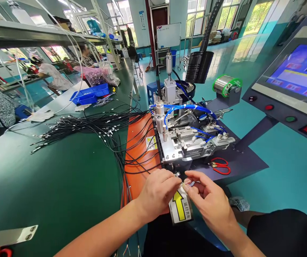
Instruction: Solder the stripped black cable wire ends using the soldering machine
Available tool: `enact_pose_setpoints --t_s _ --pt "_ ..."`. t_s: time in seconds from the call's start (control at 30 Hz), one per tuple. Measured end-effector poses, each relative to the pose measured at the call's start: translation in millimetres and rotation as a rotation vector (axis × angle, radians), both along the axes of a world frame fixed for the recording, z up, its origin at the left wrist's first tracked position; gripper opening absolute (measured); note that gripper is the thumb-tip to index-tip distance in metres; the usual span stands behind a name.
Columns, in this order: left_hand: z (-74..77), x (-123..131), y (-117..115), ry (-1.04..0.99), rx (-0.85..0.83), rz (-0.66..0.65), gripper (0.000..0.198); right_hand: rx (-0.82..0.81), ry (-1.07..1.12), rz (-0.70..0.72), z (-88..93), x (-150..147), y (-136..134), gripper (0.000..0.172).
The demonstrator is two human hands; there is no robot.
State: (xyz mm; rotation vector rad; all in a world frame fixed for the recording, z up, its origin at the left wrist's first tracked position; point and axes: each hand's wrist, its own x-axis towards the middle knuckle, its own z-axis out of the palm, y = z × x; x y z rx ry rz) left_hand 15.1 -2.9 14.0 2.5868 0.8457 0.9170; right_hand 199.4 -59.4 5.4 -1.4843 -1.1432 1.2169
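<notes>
Your left hand [156, 194] and right hand [213, 203] meet fingertip to fingertip, each grip pinched on what looks like a thin wire end [184, 184]; your fingers hide most of it. It sits above the arrow plate [180, 208], just off the machine's [193, 134] near edge. Strands this fine could splay or bend if you pinch unevenly, and with so little showing you might miss it. Left of your wrist, black cables [85, 125] trail over the orange strip [135, 153] along the worktop's [70, 189] right edge, and some hang past it; a forearm catching one could tug the tangled heap. Red-handled cutters [221, 166] lie by the machine's near right corner, where a sweeping right elbow might knock them. The blue tray [90, 93] stands farther back, towards the worktop's far end.
</notes>
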Motion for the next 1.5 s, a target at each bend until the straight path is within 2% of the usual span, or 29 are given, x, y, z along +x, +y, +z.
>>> enact_pose_setpoints --t_s 0.13,0.4,0.6,0.77,1.03,1.17,1.3,1.37,1.5 --pt "-6.3 2.4 -4.7 -0.050 -0.047 0.022 0.010 0.013 -0.043 -0.021 -5.8 8.8 -7.2 0.046" --pt "-13.3 2.9 -7.4 -0.068 -0.087 0.128 0.009 0.176 -0.216 -0.058 -18.8 9.1 -13.5 0.027" --pt "-13.8 4.7 -8.8 -0.056 -0.084 0.177 0.014 0.297 -0.308 -0.061 -17.4 -0.6 -13.9 0.022" --pt "-14.8 4.9 -8.9 -0.051 -0.069 0.192 0.014 0.388 -0.332 -0.043 -14.7 -6.1 -14.2 0.025" --pt "-19.5 5.3 -9.4 -0.036 -0.048 0.225 0.015 0.416 -0.357 -0.034 -7.3 -11.9 -13.4 0.025" --pt "-19.1 5.6 -9.3 -0.026 -0.033 0.232 0.016 0.287 -0.290 -0.053 -5.6 -13.6 -9.4 0.017" --pt "-18.0 6.5 -9.1 -0.024 -0.013 0.235 0.020 0.185 -0.224 -0.058 -2.0 -16.6 -2.1 0.019" --pt "-18.1 6.7 -9.0 -0.021 0.000 0.241 0.020 0.212 -0.251 -0.067 -2.1 -18.8 0.5 0.018" --pt "-19.2 6.2 -8.9 -0.015 0.014 0.234 0.020 0.392 -0.373 -0.092 -9.7 -25.3 1.5 0.014"
